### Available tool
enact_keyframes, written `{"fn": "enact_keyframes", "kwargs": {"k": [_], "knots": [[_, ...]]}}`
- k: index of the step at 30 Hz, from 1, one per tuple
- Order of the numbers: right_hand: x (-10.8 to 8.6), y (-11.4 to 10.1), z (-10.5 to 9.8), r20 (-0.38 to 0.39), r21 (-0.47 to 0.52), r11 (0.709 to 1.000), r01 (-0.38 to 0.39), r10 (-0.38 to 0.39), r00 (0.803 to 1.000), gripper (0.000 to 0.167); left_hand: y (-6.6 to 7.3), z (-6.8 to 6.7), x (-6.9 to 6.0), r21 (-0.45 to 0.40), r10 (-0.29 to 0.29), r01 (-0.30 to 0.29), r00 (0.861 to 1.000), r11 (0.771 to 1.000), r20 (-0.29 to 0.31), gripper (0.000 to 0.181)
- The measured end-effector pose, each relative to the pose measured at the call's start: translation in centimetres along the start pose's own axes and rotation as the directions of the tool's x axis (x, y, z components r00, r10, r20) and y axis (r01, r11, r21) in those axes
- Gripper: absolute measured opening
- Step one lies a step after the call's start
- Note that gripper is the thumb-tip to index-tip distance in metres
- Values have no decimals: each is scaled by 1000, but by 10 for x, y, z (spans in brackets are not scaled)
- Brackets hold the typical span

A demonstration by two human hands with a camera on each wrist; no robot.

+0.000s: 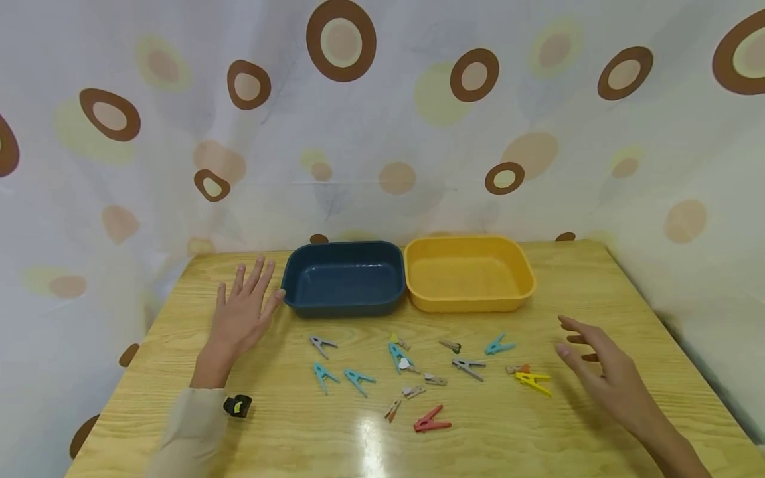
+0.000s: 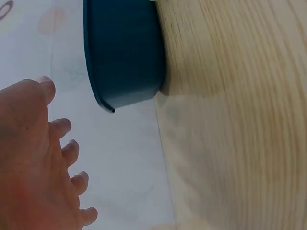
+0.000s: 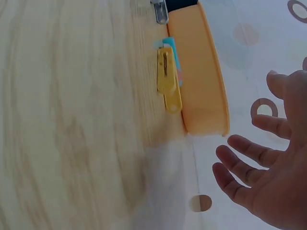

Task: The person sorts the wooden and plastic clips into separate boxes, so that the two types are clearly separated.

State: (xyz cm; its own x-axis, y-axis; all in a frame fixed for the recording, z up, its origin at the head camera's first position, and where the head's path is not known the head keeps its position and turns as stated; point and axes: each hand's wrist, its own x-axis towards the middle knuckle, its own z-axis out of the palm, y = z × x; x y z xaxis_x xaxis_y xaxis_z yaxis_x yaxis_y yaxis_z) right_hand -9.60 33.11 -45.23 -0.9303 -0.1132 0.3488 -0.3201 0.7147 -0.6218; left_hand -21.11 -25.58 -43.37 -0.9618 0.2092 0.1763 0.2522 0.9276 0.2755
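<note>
Yellow clothespin (image 1: 526, 377) on worktop (image 1: 287, 438) near right hand (image 1: 612, 378); long axis sideways, legs splayed rightward; partly hides turquoise clip (image 3: 171, 44), right wrist view; left hand (image 1: 242, 318), like right, empty, fingers apart.

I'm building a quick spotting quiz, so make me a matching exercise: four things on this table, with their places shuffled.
Things:
1. Blue tray
2. Yellow tray
3. Red clothespin
4. Yellow clothespin

Places:
A. Behind the clothespins, nearer the right hand
B. Among the clothespins, nearest the right hand
C. Behind the clothespins, nearer the left hand
D. Lowest of the clothespins in the head view

Pairs: 1-C, 2-A, 3-D, 4-B
</note>
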Motion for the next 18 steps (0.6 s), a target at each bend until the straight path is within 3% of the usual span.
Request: {"fn": "enact_keyframes", "kwargs": {"k": [6,12,18], "knots": [[-6,-1,7,59,35,996,-84,81,995,51,7,11,5,3,-11,10,1000,1000,29,73],[-20,3,7,100,74,973,-217,210,973,48,9,16,7,-14,-8,9,998,1000,61,73],[-29,7,10,131,83,957,-277,265,955,46,9,21,7,-35,-6,9,996,999,89,73]]}}
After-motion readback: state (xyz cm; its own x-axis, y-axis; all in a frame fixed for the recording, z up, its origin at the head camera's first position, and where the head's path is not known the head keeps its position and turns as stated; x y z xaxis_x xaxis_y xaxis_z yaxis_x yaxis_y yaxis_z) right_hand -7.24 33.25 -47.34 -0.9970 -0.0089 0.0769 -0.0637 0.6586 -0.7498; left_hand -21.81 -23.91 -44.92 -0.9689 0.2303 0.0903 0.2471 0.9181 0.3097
